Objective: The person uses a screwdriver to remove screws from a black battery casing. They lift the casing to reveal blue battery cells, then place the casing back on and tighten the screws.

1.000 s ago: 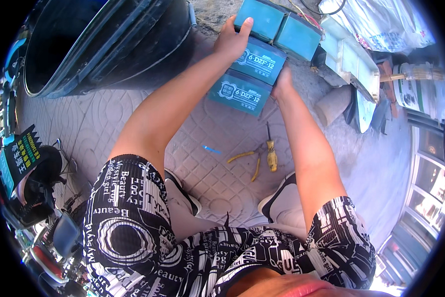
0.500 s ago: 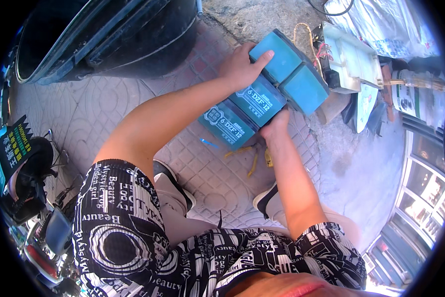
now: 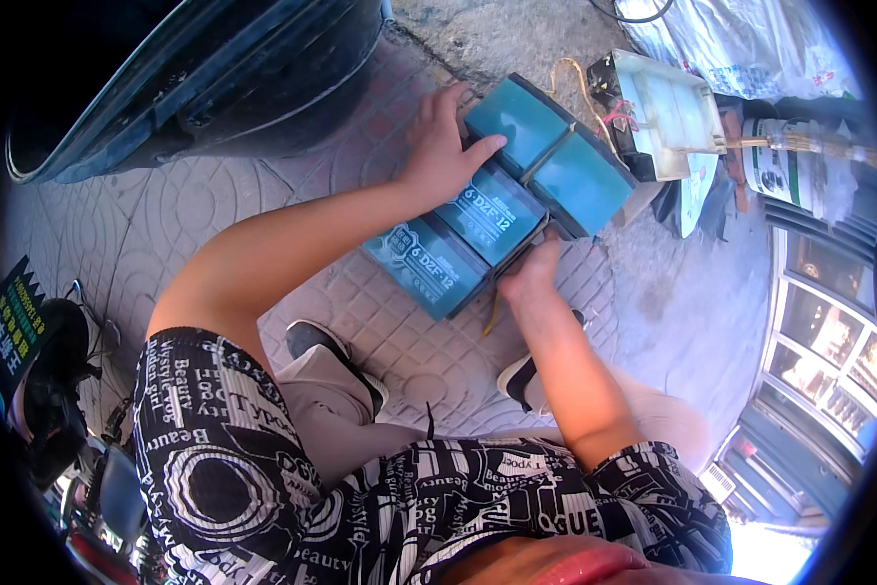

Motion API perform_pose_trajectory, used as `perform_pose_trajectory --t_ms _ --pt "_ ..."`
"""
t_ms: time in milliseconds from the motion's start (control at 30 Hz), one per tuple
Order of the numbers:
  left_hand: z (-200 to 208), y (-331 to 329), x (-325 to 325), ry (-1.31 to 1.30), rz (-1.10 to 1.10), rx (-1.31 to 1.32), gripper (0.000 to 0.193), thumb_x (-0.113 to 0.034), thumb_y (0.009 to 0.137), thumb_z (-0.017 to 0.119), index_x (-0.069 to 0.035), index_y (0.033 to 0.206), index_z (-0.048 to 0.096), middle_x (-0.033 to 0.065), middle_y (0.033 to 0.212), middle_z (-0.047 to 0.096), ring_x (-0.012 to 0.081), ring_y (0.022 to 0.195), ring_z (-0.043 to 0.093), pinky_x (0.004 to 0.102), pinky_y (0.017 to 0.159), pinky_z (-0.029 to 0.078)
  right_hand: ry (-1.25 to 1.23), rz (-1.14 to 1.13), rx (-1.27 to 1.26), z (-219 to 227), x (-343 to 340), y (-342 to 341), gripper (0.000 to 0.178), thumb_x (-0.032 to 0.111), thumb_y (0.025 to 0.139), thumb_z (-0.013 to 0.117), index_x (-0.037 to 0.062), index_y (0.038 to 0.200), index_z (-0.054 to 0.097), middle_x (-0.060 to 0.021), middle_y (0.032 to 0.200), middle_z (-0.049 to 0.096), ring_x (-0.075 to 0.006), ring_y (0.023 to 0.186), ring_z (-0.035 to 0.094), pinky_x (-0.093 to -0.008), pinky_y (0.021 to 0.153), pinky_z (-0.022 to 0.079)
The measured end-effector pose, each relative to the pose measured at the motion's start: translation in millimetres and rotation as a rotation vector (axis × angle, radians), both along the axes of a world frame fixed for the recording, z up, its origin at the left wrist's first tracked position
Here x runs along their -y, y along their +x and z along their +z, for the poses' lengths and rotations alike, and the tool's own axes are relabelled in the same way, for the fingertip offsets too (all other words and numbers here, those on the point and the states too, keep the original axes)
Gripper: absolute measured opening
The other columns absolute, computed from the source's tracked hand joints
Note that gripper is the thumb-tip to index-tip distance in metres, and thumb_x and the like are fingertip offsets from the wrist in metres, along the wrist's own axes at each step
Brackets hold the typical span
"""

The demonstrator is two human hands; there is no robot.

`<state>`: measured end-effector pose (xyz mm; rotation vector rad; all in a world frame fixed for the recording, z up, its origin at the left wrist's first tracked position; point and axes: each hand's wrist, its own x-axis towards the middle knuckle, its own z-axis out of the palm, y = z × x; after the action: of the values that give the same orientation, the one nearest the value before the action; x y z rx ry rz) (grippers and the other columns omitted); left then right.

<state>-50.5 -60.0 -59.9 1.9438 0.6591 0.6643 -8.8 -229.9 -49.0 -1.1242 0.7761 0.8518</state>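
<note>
I hold a group of several teal-blue block batteries (image 3: 487,210) between my hands, above the paving. Two blocks show printed faces, and the two beyond them show plain faces. My left hand (image 3: 443,151) grips the far left side, thumb laid over the top and fingers bent around the outer edge. At the near right side, my right hand (image 3: 533,270) supports the blocks from below; its fingers are mostly hidden under them. Part of a yellow strap (image 3: 493,314) shows on the ground beside the nearest block.
A large black tub (image 3: 263,97) stands at the far left. An open pale plastic case (image 3: 667,112) with wires lies beyond the batteries, near a white bucket (image 3: 779,166). Left of me is a parked two-wheeler (image 3: 58,380). My shoes (image 3: 326,351) are below the batteries.
The batteries and both hands have come slightly nearer to me, covering more of the yellow strap and a small blue piece on the ground. The view has shifted a little. Both hands keep their hold.
</note>
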Motion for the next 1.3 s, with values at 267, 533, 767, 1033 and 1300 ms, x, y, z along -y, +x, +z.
perform_pose_trajectory --t_ms 267,533,767,1033,1300 --pt "67.5 -94.1 -11.4 0.197 -0.461 0.066 0.032 -0.014 0.083 0.063 -0.003 0.11 0.051 0.0156 0.107 0.05 0.0328 0.102 0.047 0.0411 0.092 0.036 -0.017 0.032 0.062 12.0 -9.4 -7.9 0.067 0.054 0.094 0.022 0.003 0.129 0.048 -0.015 0.128 0.054 -0.0305 0.119 0.049 -0.0473 0.103 0.035" --pt "60.0 -167.2 -6.2 0.114 -0.812 -0.082 0.012 -0.016 0.082 0.064 -0.008 0.08 0.056 0.0066 0.079 0.056 0.0301 0.076 0.053 0.0401 0.071 0.043 -0.195 0.181 0.061 60.0 -34.1 -12.5 0.068 0.055 0.089 0.041 -0.0024 0.125 0.049 -0.0113 0.114 0.056 -0.027 0.108 0.05 -0.0382 0.1 0.033" --pt "48.8 -188.9 -9.3 0.07 -0.643 -0.298 0.017 -0.017 0.087 0.059 -0.006 0.074 0.058 0.0114 0.068 0.057 0.0309 0.065 0.054 0.04 0.061 0.045 -0.099 0.295 0.257 45.6 -55.6 -17.0 0.05 0.04 0.094 0.044 0.0037 0.128 0.045 -0.0089 0.124 0.051 -0.0185 0.096 0.052 -0.033 0.079 0.041" --pt "25.0 -235.2 18.1 -0.563 -0.314 -0.74 0.055 -0.038 0.085 0.064 -0.001 0.122 0.047 0.0163 0.109 0.062 0.0275 0.088 0.065 0.0359 0.075 0.052 -0.091 0.145 0.529 -9.5 -77.6 41.9 0.049 0.04 0.098 0.036 0.0034 0.129 0.044 -0.0069 0.127 0.05 -0.0185 0.104 0.05 -0.0334 0.088 0.038" --pt "7.7 -185.7 31.7 -0.943 -0.104 -0.448 0.083 -0.034 0.078 0.077 0.005 0.136 0.03 0.017 0.13 0.046 0.0208 0.099 0.059 0.0326 0.082 0.05 0.009 0.366 0.71 -6.3 -95.0 117.0 0.047 0.045 0.099 0.032 0.0083 0.116 0.056 -0.003 0.11 0.061 -0.0144 0.098 0.054 -0.0305 0.088 0.038"
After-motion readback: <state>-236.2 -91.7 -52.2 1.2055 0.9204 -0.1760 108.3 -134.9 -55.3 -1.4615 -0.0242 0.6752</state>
